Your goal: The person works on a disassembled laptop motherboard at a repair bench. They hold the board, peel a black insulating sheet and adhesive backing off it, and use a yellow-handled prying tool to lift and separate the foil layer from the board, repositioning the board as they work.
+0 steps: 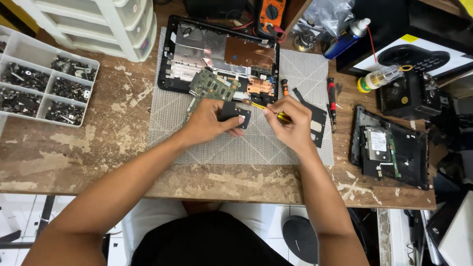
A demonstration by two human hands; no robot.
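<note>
The small black part [235, 114] sits pinched in the left hand [209, 121] above the grey mat [276, 143], just before the opened laptop [219, 54]. The right hand [290, 123], closed around a yellow screwdriver [263, 107], works its tip at the part; a slip could gouge the green circuit board [212, 87] or flick a screw off the bench [98, 148].

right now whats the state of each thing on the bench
left hand: pinching a small black part over the grey mat
right hand: gripping a yellow screwdriver, tip at the part
laptop base: opened, board exposed
second laptop base: opened, drive showing
parts tray: uncovered, filled with screws
red screwdriver: lying flat
</note>
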